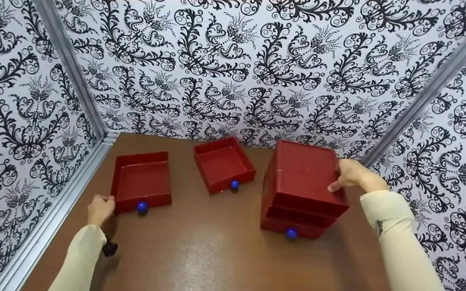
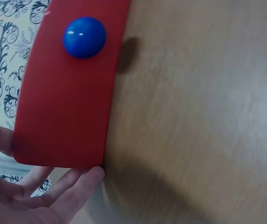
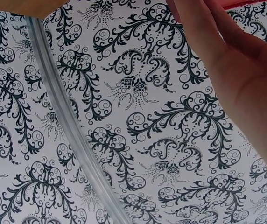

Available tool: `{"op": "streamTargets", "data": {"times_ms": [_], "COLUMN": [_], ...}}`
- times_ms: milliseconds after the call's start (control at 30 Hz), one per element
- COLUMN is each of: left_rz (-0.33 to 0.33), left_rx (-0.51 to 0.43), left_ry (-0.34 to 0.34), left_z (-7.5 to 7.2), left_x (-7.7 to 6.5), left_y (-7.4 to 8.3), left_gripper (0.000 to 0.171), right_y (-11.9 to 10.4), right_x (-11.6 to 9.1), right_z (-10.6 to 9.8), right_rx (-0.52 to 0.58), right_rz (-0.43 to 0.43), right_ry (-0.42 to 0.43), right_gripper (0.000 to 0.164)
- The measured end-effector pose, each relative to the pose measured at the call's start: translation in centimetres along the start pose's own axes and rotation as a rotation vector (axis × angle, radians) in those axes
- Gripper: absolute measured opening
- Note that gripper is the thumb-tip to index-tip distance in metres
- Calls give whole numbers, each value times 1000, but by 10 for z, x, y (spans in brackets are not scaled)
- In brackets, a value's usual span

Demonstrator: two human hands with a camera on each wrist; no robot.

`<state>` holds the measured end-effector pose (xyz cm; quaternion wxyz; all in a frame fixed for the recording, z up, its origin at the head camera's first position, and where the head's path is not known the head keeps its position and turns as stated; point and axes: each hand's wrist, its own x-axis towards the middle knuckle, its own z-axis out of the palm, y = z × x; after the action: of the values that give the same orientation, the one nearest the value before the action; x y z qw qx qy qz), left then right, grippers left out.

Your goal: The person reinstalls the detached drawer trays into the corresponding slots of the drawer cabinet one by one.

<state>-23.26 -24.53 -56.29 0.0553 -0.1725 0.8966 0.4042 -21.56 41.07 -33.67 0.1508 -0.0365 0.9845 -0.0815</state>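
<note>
My left hand point(image 1: 101, 209) grips the front left corner of a red drawer point(image 1: 146, 180) on the table's left side. In the left wrist view, the fingertips point(image 2: 94, 173) lie along the drawer's end, near its blue knob point(image 2: 84, 37). On the right stands a red drawer cabinet point(image 1: 306, 169) with one blue-knobbed drawer point(image 1: 271, 223) low in it and an open slot above. My right hand point(image 1: 352, 176) holds the cabinet's top right edge, thumb on the top face. Its fingers are partly hidden behind that edge.
A second loose red drawer point(image 1: 223, 161) with a blue knob point(image 1: 234, 184) lies between the left drawer and the cabinet. Patterned walls point(image 1: 217, 72) enclose the wooden table point(image 1: 200, 242), with metal posts point(image 1: 71, 64) at the corners. A dark object point(image 1: 109, 248) hangs by my left wrist.
</note>
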Motion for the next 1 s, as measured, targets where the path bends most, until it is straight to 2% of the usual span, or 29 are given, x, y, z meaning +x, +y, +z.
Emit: {"op": "streamTargets", "data": {"times_ms": [133,300,567,767,867,1000], "left_rz": [30,42,13,-54,-86,-117], "left_rx": [40,39,-61,-154,-277,-559], "left_ry": [0,0,15,19,24,-63], "left_z": [0,0,1,-1,-3,-7], "left_x": [0,0,5,4,5,6], "left_y": [3,2,-2,-7,-9,-9], "left_gripper": [49,49,56,61,61,36], "right_y": [1,1,1,0,0,1], "right_x": [2,3,0,0,0,1], "right_z": [2,5,3,2,2,1], "right_rx": [13,24,28,-19,-25,-8], "right_rz": [4,1,24,-2,-5,5], "right_ry": [-9,-10,-9,-2,-1,-7], "right_gripper": [42,44,55,63,61,58]}}
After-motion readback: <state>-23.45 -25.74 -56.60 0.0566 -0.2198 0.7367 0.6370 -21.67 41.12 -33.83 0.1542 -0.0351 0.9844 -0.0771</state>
